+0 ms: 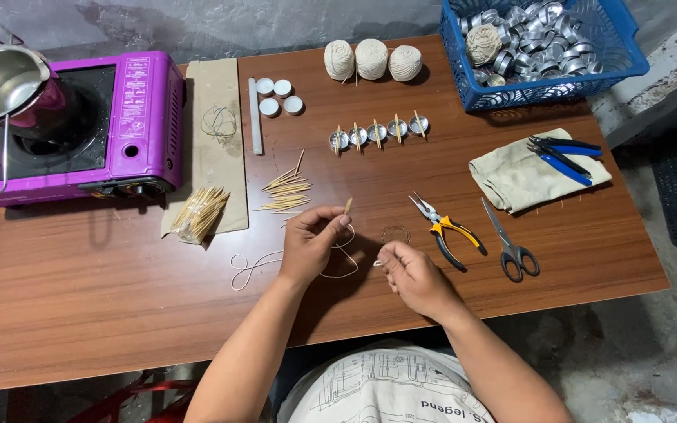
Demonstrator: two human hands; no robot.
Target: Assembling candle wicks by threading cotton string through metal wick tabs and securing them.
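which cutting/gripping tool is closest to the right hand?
The yellow-handled pliers, just right of the right hand. Scissors lie farther right; blue-handled pliers rest on the cloth.

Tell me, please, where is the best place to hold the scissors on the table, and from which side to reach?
Probably at the two dark finger loops of the scissors. They lie flat, closed, loops toward the person and blade tips pointing away. Reaching from the near edge, beside the right hand, meets the loops first and stays off the blades and the pliers to their left.
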